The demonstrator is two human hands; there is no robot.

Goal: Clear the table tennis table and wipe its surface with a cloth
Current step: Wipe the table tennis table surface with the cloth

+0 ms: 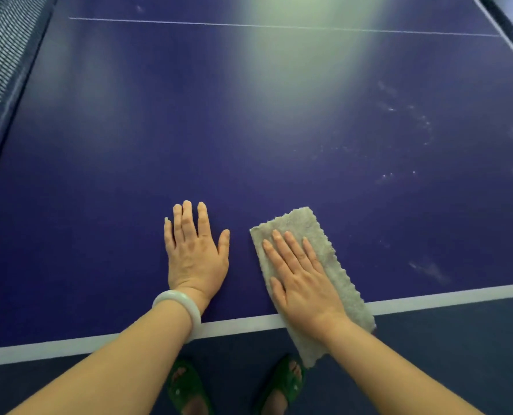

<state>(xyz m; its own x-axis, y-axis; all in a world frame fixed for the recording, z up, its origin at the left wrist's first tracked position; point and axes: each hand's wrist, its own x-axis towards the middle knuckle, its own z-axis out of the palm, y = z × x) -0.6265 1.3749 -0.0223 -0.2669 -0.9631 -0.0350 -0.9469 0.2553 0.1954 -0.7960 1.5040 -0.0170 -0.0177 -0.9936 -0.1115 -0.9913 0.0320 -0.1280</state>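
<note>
From the head view, the blue table tennis table (249,139) carries only the hands and the cloth on the half that shows, so the clearing looks done. Wiping is under way. The right hand (304,284) lies flat with straight fingers, pressing the grey cloth (304,223) down at lower centre-right, its tail hanging over the white edge line (444,296). The left hand (194,253) is spread flat on the bare surface just beside it, holding nothing. Pale dusty smudges (414,124) mark the right side of the frame, and I'd say that patch is left to wipe. The rest up to the net (0,55) at upper left is hard to judge.
</note>
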